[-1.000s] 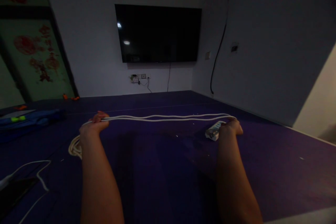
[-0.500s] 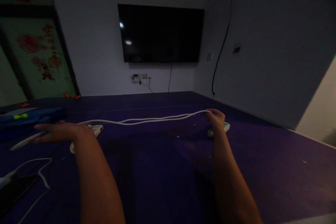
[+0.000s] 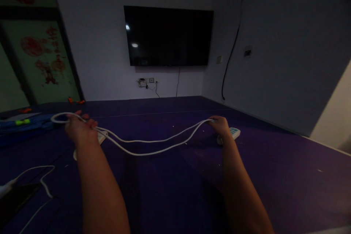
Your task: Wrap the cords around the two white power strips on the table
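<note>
A white cable [image 3: 153, 153] hangs in two slack strands between my hands. My left hand [image 3: 80, 128] is closed around it, and a loop of the cable sticks out beyond it to the left. Pinched in my right hand [image 3: 220, 125] is the other end of the doubled strands. Behind my right hand lies a pale power strip [image 3: 235, 132] with blue-green markings, partly covered by the hand. Another whitish block-like piece [image 3: 102, 137] lies behind my left wrist, mostly hidden.
At lower left, a dark flat device [image 3: 19, 201] lies beside a thin white cord [image 3: 45, 184]. Blue fabric [image 3: 35, 126] with a yellow-green patch is at far left. Small orange pieces [image 3: 80, 101] lie near the door. A television [image 3: 168, 36] hangs on the back wall above the purple floor [image 3: 175, 197].
My left hand has turned upward and curled around the cable, whose loop now points up and left. The strands between my hands sag lower and spread apart. My right hand shifted slightly left.
</note>
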Demonstrator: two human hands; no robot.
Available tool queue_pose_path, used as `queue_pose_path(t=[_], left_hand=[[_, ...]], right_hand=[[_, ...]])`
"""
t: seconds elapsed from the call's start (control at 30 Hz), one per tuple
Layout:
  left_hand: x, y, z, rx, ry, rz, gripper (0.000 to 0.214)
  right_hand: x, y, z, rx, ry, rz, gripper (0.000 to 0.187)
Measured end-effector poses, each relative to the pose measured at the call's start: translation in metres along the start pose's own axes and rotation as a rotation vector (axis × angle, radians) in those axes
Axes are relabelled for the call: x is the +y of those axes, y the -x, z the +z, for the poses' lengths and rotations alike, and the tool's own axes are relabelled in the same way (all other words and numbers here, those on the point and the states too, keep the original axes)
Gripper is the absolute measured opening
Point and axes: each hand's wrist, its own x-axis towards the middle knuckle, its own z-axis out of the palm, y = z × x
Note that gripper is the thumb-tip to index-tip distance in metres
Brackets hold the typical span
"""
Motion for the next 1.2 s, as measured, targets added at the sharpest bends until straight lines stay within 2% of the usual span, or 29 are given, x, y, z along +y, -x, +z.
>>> queue_pose_path(t=[0.03, 0.07, 0.23, 0.47, 0.57, 0.63, 0.77, 0.83, 0.93, 1.03, 1.1, 1.2], left_hand=[[-0.001, 0.005, 0.009, 0.042, -0.013, -0.013, 0.028], [-0.002, 0.01, 0.019, 0.022, -0.018, -0.026, 0.027], [-0.015, 0.037, 0.067, -0.272, -0.153, -0.1, 0.022], [-0.034, 0.068, 0.105, -0.579, -0.421, -0.223, 0.019], [-0.043, 0.081, 0.116, -0.7, -0.559, -0.267, 0.019], [-0.05, 0.089, 0.122, -0.774, -0.651, -0.285, 0.02], [-0.066, 0.1, 0.13, -0.925, -0.78, -0.296, 0.024], [-0.072, 0.102, 0.131, -0.971, -0.812, -0.298, 0.03], [-0.075, 0.103, 0.13, -1.025, -0.839, -0.333, 0.037], [-0.072, 0.102, 0.128, -1.154, -0.771, -0.386, 0.03], [-0.07, 0.099, 0.126, -1.204, -0.716, -0.361, 0.02], [-0.069, 0.09, 0.121, -1.238, -0.742, -0.283, 0.035]], right_hand=[[-0.005, -0.001, 0.001, -0.011, 0.029, -0.03, 0.019], [-0.01, -0.002, 0.003, -0.021, 0.059, -0.063, 0.015], [-0.048, -0.003, 0.017, -0.091, 0.16, -0.296, 0.008], [-0.104, 0.006, 0.034, -0.166, 0.175, -0.526, 0.009], [-0.121, 0.013, 0.039, -0.148, 0.142, -0.578, 0.018], [-0.13, 0.016, 0.043, -0.16, 0.098, -0.611, 0.031], [-0.142, 0.02, 0.05, -0.243, -0.086, -0.714, 0.062], [-0.145, 0.022, 0.052, -0.287, -0.154, -0.752, 0.065], [-0.147, 0.023, 0.051, -0.359, -0.215, -0.747, 0.054], [-0.146, 0.022, 0.052, -0.369, -0.275, -0.662, 0.034], [-0.146, 0.021, 0.053, -0.305, -0.322, -0.577, 0.022], [-0.144, 0.017, 0.051, -0.094, -0.376, -0.455, 0.015]])
